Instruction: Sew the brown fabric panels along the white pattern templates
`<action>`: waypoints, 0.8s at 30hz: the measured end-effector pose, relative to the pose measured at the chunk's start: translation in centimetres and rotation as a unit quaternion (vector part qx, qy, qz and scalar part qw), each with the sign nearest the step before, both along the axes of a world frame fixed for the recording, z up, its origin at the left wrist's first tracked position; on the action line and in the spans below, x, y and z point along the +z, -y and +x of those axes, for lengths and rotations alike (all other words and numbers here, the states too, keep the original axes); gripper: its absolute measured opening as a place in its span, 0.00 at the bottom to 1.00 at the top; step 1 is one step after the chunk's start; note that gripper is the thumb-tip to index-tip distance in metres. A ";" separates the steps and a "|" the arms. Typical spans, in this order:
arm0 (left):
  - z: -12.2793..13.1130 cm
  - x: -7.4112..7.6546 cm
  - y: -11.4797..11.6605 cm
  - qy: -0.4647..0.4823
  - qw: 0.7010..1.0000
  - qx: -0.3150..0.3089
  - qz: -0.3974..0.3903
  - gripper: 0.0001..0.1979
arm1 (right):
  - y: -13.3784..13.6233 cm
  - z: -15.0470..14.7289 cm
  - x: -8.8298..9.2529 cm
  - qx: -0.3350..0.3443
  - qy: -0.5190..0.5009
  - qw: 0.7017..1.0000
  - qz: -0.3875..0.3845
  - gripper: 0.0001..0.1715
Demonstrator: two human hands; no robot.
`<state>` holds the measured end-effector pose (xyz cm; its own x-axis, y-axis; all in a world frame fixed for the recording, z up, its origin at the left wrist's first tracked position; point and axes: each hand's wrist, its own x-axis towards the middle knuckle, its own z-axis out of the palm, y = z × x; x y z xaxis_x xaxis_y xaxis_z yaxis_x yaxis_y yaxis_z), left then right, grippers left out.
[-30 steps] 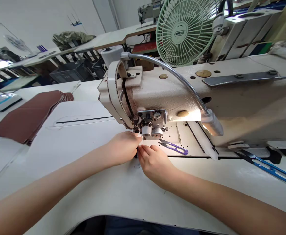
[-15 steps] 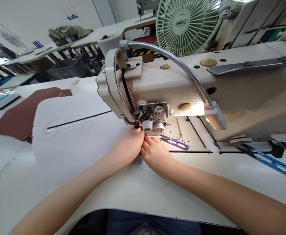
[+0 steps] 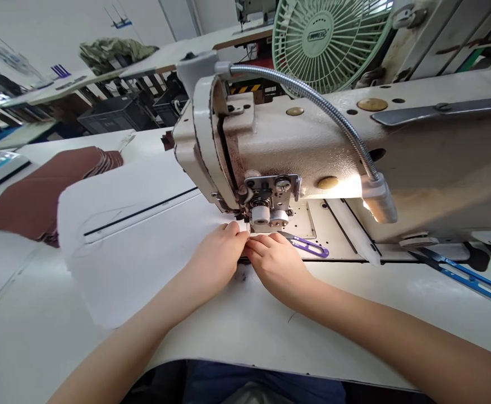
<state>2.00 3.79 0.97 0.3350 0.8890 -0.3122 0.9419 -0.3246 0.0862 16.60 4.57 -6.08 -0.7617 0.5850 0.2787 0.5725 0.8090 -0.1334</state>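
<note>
A white sheet (image 3: 144,247) with a black strip (image 3: 140,211) lies left of the sewing machine (image 3: 287,140), its right end under the machine head. My left hand (image 3: 220,252) is closed at the sheet's right edge, just below the needle area, thumb and fingers pinched on that edge. Close beside it, my right hand (image 3: 276,264) has its fingers bent together, fingertips meeting the left ones; what they grip is too hidden to make out. Purple thread snips (image 3: 308,246) lie on the machine bed right of my right hand.
Blue snips (image 3: 468,276) lie at the right. A stack of brown pieces (image 3: 38,193) sits at the left. A lamp on a bent metal neck (image 3: 380,199) hangs over the bed; a green fan (image 3: 325,39) stands behind the machine. Grey crates (image 3: 110,115) are farther back.
The white sheet has turned slightly, its lower edge now showing beside my left forearm. My left hand has shifted a little, its thumb and fingers now more visible. The view has moved slightly.
</note>
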 end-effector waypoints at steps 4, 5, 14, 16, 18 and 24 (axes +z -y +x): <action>-0.2 -0.6 -0.1 0.018 0.999 0.015 0.035 0.14 | 0.1 0.0 0.0 -0.030 -0.021 0.999 0.004 0.12; -0.3 -0.6 -0.2 0.023 0.999 0.021 0.035 0.14 | 0.1 0.0 0.0 -0.040 -0.027 0.999 0.007 0.11; -0.3 -0.4 -1.2 0.062 0.996 0.055 0.038 0.15 | -0.6 -0.2 0.3 -0.112 -0.030 0.993 0.033 0.11; -0.1 -0.7 -1.3 0.056 0.996 0.063 0.041 0.14 | -0.8 -0.3 0.4 -0.114 -0.026 0.993 0.025 0.11; -0.1 -1.1 -1.5 0.049 0.996 0.063 0.049 0.14 | -1.0 -0.4 0.4 -0.117 -0.024 0.993 0.023 0.11; -0.9 -1.7 -1.3 0.084 0.991 0.073 0.067 0.13 | -1.2 -0.3 0.4 -0.118 -0.047 0.992 0.030 0.12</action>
<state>1.05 5.08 -0.70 0.2368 0.9616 -0.1384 0.9556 -0.2048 0.2118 16.31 5.72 -5.69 -0.5756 0.7234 0.3813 0.7336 0.6628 -0.1502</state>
